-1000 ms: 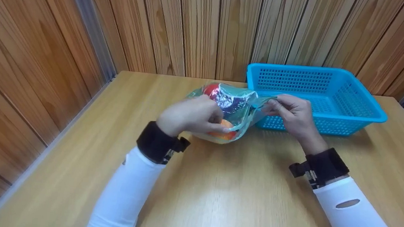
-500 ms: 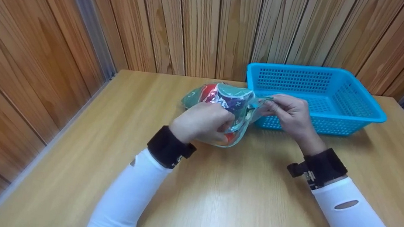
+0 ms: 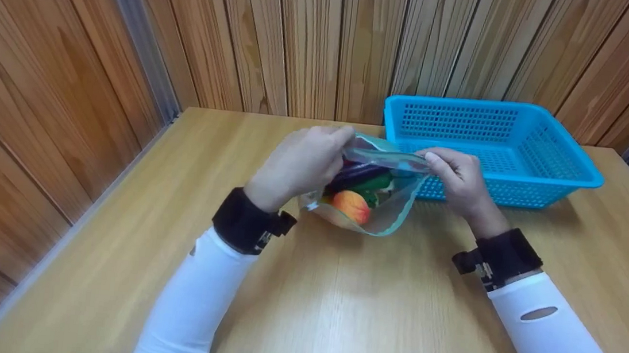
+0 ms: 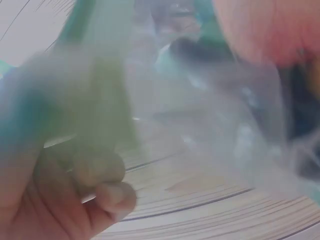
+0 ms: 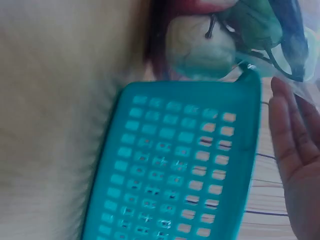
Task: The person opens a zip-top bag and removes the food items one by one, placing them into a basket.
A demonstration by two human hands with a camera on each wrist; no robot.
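Observation:
A clear zip bag with pale green edging lies mid-table in the head view, its mouth parted toward the person. Inside show an orange-red peach, a dark purple eggplant and a green pepper. My left hand grips the bag's upper left rim with curled fingers. At the opposite corner, my right hand pinches the rim between thumb and fingers. Through the film in the right wrist view, a pale round fruit with a stem sits beside the pepper. Blurred film fills much of the left wrist view.
A blue perforated plastic basket stands at the back right, just behind the right hand and the bag. The wooden table ends at a plank wall at the back. Another plank wall runs along the left.
My left hand has gone from the bag's near side up to its upper left rim. The bag's mouth has spread wider, exposing the peach, eggplant and pepper. The right hand stays at its corner.

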